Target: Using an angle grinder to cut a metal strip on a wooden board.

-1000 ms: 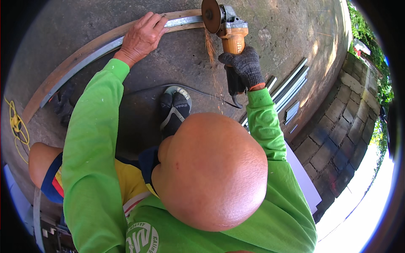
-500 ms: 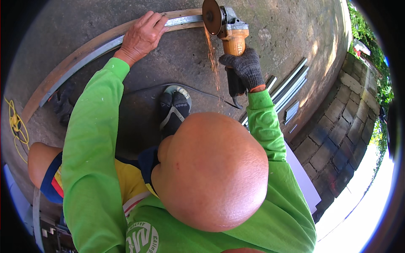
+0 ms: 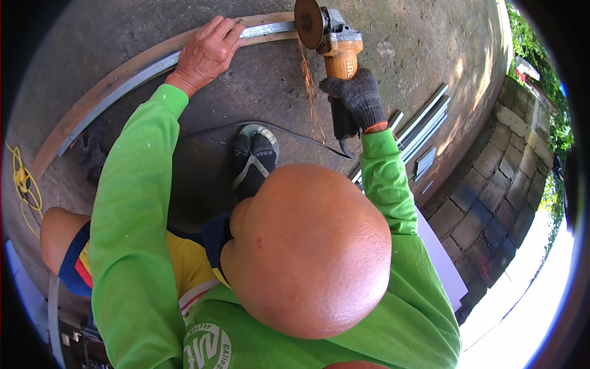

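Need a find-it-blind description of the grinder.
On the concrete floor, a long wooden board arcs across the upper left of the fisheye view. Beside its visible right end, the gloved right hand holds the grinder. Unlike the thin silver metal strip along the board, it has an orange body, a black rear grip and a round brown disc.

Angle grinder [image 3: 342, 55]: orange body, grey metal head, dark rear grip, black cord trailing from the back; held with head away from the wearer. Thin brown disc [image 3: 309, 24] stands roughly upright across the strip; exact contact hidden behind it. Orange sparks [image 3: 308, 77] stream from beneath toward the wearer. Metal strip [image 3: 267, 29]: narrow, silvery grey, lying lengthwise along the wooden board [image 3: 126, 72], which is brown, long and wider than the strip
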A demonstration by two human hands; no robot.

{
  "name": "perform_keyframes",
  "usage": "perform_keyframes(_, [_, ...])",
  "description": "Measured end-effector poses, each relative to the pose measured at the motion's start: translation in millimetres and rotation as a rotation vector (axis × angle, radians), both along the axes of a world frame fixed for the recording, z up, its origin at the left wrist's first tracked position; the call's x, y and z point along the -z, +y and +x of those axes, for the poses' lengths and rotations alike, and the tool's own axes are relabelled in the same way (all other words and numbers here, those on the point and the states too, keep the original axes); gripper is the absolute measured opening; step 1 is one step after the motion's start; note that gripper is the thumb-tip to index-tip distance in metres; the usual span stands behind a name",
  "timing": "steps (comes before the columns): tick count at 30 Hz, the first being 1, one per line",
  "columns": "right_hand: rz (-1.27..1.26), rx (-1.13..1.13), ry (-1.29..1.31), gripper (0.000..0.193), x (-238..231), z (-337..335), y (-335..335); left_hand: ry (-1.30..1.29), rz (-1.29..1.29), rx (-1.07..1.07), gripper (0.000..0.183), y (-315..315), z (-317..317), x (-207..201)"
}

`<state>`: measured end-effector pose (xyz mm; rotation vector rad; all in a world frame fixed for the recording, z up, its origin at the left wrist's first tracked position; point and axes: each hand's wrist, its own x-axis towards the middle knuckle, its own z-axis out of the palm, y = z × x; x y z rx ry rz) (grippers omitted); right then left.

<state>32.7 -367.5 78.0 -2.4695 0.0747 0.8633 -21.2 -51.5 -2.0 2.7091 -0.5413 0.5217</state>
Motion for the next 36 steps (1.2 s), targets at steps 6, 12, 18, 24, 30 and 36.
perform_keyframes(6, [0.011, 0.029, 0.043, 0.056, 7.2, 4.1, -3.2, 0.011, -0.017, 0.003, 0.037, -0.1, -0.4, 0.6])
perform_keyframes(12, [0.001, 0.024, -0.003, 0.059, 10.1, 5.3, -2.4, 0.012, -0.014, 0.005, 0.036, 0.9, 0.0, 1.2])
perform_keyframes(18, [0.025, 0.045, -0.002, 0.057, 11.3, 7.0, -0.7, 0.009, -0.014, 0.004, 0.036, -0.2, -0.3, 0.3])
perform_keyframes(24, [0.062, 0.063, 0.000, 0.054, 12.6, 4.9, -3.1, 0.023, -0.028, -0.002, 0.035, -1.0, -1.0, -0.9])
perform_keyframes(30, [0.006, 0.047, 0.009, 0.056, 3.0, 1.5, 0.2, 0.010, -0.039, 0.001, 0.034, -0.5, -0.2, -0.4])
perform_keyframes(36, [-0.023, 0.031, 0.016, 0.057, -1.3, -0.7, -1.2, 0.011, -0.051, 0.006, 0.033, -1.2, 0.1, -1.1])
